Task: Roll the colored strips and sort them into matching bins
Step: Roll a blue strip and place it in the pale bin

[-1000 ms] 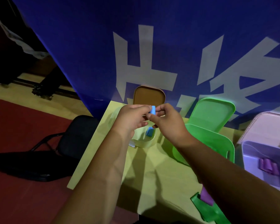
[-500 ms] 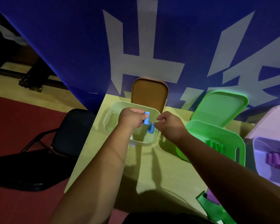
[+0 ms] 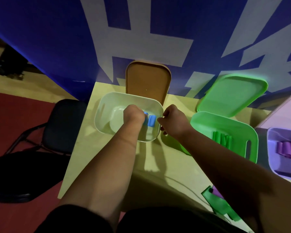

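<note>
**Blue roll low in the pale bin**

The left hand [image 3: 133, 115] reaches into the pale bin [image 3: 107, 101] and pinches a blue roll [image 3: 146, 113], just beside a second blue roll [image 3: 151, 121]. The right hand [image 3: 173, 121], loosely curled and empty, is at the bin's rim.

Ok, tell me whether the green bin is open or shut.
Open. The green bin has its lid tilted up behind it, and rolled green strips show inside.
</note>
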